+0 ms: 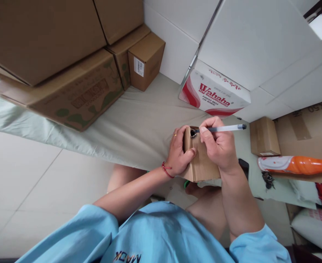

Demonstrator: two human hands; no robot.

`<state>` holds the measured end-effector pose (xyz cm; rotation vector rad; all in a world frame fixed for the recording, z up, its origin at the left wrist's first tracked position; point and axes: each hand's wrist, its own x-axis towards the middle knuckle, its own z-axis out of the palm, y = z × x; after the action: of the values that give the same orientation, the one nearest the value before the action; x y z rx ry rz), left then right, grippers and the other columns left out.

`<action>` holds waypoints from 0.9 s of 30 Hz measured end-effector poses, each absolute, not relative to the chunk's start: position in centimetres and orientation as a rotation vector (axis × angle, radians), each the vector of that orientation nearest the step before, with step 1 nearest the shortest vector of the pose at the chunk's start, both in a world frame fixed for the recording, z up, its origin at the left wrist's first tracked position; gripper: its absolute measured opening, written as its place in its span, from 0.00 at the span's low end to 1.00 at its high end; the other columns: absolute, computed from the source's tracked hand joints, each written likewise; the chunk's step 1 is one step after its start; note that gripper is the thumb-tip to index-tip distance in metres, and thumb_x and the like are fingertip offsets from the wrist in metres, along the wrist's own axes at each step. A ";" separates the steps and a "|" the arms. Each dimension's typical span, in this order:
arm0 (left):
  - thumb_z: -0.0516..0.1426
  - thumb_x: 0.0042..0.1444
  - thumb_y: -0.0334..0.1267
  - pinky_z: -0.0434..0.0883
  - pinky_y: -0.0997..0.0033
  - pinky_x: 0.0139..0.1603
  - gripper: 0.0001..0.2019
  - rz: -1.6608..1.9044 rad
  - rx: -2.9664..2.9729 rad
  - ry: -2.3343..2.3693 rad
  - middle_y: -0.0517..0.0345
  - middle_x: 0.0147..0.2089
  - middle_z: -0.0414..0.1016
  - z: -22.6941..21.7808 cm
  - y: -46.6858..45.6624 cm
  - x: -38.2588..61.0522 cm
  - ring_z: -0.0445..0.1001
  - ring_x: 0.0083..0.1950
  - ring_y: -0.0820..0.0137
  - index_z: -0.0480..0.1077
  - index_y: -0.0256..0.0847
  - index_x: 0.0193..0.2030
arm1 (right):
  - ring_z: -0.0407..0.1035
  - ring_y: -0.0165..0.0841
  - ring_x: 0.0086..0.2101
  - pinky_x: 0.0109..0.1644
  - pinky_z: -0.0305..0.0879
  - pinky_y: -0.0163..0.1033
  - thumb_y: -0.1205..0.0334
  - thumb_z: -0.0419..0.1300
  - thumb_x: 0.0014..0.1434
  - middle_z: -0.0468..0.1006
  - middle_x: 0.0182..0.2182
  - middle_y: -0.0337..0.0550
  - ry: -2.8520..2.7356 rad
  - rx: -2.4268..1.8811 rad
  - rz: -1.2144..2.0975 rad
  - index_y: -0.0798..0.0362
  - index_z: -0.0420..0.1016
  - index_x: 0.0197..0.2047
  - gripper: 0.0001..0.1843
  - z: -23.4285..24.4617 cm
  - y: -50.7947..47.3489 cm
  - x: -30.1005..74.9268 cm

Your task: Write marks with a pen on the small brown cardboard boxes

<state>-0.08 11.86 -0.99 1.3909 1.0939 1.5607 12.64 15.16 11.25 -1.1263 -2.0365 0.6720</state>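
A small brown cardboard box rests at the edge of the cloth-covered surface, close to my body. Near its upper left corner is a dark, rough-edged round hole. My left hand grips the box's left side, thumb on the top face and fingers over the far edge. Between the thumb and fingers of my right hand is a pen with a clear barrel and a dark end pointing right. Its other end points at the hole; whether the tip is inside it I cannot tell.
A white and red Wahaha carton stands behind the box against the white wall. Large brown cartons and a smaller labelled box are at the left. On the right lie an orange bottle, keys and a little brown box.
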 end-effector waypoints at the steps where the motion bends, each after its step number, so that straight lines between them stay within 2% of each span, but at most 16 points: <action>1: 0.57 0.57 0.53 0.70 0.45 0.65 0.32 1.556 1.392 1.094 0.47 0.58 0.71 -1.0 11.8 -0.1 0.71 0.60 0.50 0.61 0.45 0.68 | 0.65 0.29 0.28 0.36 0.64 0.37 0.57 0.59 0.75 0.73 0.30 0.34 -2.031 -1.116 0.702 0.48 0.72 0.41 0.08 11.3 15.2 12.6; 6: 0.57 0.58 0.53 0.71 0.46 0.65 0.32 1.532 1.404 1.115 0.48 0.58 0.71 -1.0 11.9 -0.2 0.71 0.60 0.50 0.61 0.46 0.68 | 0.66 0.30 0.30 0.37 0.66 0.37 0.52 0.59 0.76 0.72 0.30 0.35 -2.001 -1.135 0.790 0.48 0.73 0.42 0.11 11.3 15.4 12.7; 11: 0.58 0.57 0.51 0.72 0.43 0.67 0.33 1.552 1.397 1.104 0.46 0.61 0.72 -1.1 11.9 -0.1 0.72 0.62 0.48 0.62 0.45 0.68 | 0.70 0.30 0.31 0.38 0.68 0.37 0.49 0.61 0.76 0.75 0.31 0.36 -1.906 -1.121 0.751 0.48 0.74 0.44 0.12 10.6 15.3 12.7; 13: 0.58 0.57 0.51 0.71 0.42 0.68 0.33 1.544 1.384 1.100 0.45 0.62 0.71 -1.2 11.8 -0.1 0.72 0.63 0.48 0.62 0.45 0.69 | 0.68 0.29 0.27 0.32 0.64 0.37 0.46 0.60 0.77 0.78 0.33 0.37 -1.779 -1.117 0.729 0.46 0.75 0.49 0.13 10.8 14.8 12.7; 16: 0.58 0.57 0.51 0.70 0.41 0.70 0.35 1.532 1.356 1.084 0.44 0.63 0.71 -1.5 11.9 -0.1 0.72 0.65 0.47 0.61 0.45 0.70 | 0.59 0.25 0.19 0.24 0.53 0.36 0.44 0.57 0.78 0.83 0.36 0.39 -1.579 -1.128 0.614 0.45 0.76 0.56 0.16 11.8 13.5 13.8; 19: 0.59 0.57 0.50 0.70 0.41 0.71 0.36 1.516 1.348 1.073 0.44 0.65 0.70 -1.7 11.9 -0.2 0.71 0.67 0.46 0.60 0.45 0.71 | 0.58 0.24 0.19 0.23 0.52 0.35 0.47 0.62 0.74 0.85 0.34 0.41 -1.396 -1.159 0.461 0.48 0.76 0.51 0.14 12.3 11.6 16.4; 21: 0.59 0.56 0.50 0.69 0.41 0.71 0.36 1.499 1.346 1.086 0.44 0.65 0.70 -1.7 11.7 -0.3 0.71 0.67 0.47 0.60 0.45 0.71 | 0.64 0.26 0.22 0.27 0.59 0.34 0.47 0.66 0.71 0.86 0.35 0.42 -1.289 -1.225 0.423 0.50 0.75 0.46 0.15 11.4 10.0 18.7; 23: 0.59 0.56 0.50 0.69 0.42 0.70 0.36 1.480 1.359 1.109 0.44 0.65 0.69 -1.5 11.2 -0.3 0.71 0.66 0.48 0.60 0.45 0.71 | 0.74 0.30 0.30 0.33 0.68 0.35 0.45 0.69 0.69 0.87 0.39 0.45 -1.204 -1.314 0.469 0.50 0.73 0.44 0.18 9.6 7.9 20.9; 25: 0.58 0.58 0.51 0.69 0.44 0.70 0.36 1.475 1.396 1.140 0.44 0.64 0.69 -1.1 10.3 -0.3 0.70 0.65 0.49 0.59 0.45 0.72 | 0.82 0.35 0.41 0.42 0.77 0.40 0.43 0.70 0.69 0.88 0.47 0.50 -1.166 -1.389 0.590 0.48 0.71 0.46 0.20 7.2 5.4 22.7; 27: 0.58 0.61 0.52 0.69 0.45 0.69 0.34 1.494 1.459 1.171 0.44 0.63 0.69 -0.5 9.1 -0.1 0.70 0.64 0.49 0.59 0.45 0.72 | 0.84 0.41 0.50 0.50 0.80 0.46 0.43 0.70 0.68 0.87 0.55 0.54 -1.189 -1.452 0.696 0.47 0.71 0.48 0.20 4.9 2.8 23.8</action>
<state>-0.06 9.13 -0.47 1.4590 1.1709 1.4935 23.82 2.82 4.89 -1.4517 -1.1892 0.6955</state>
